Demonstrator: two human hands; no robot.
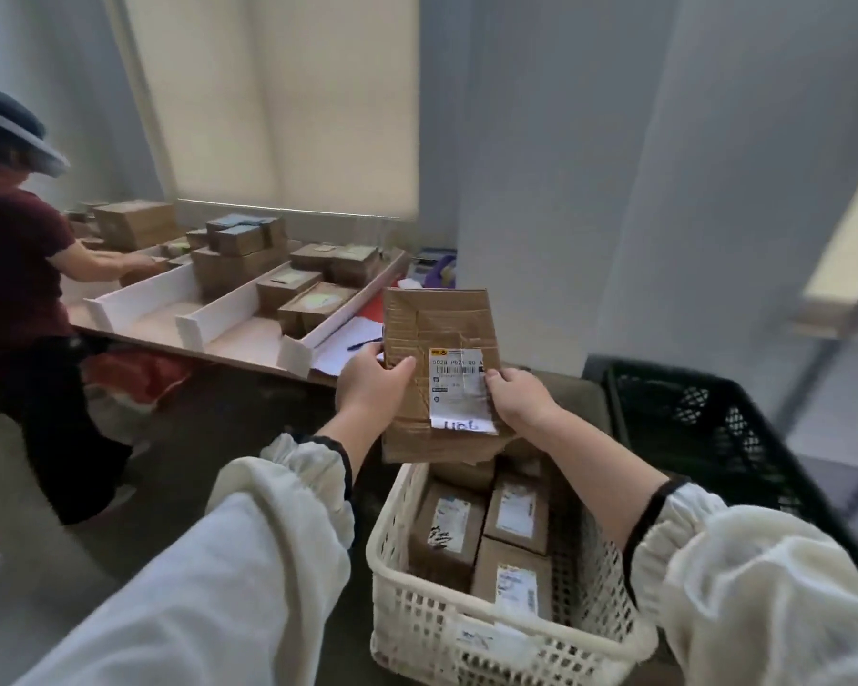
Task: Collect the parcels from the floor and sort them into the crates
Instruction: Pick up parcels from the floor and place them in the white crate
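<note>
I see my left hand (372, 383) and my right hand (521, 401) both gripping a brown cardboard parcel (437, 329) by its sides, up above the near white crate (402, 586); more parcels (516, 512) lie inside it; a black crate (714, 423) sits just right; boxes (239, 259) sit on the far left tabletop (248, 339).

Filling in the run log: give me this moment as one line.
left hand, right hand grip parcel; label faces camera; above white crate of parcels; black crate beside it
</note>
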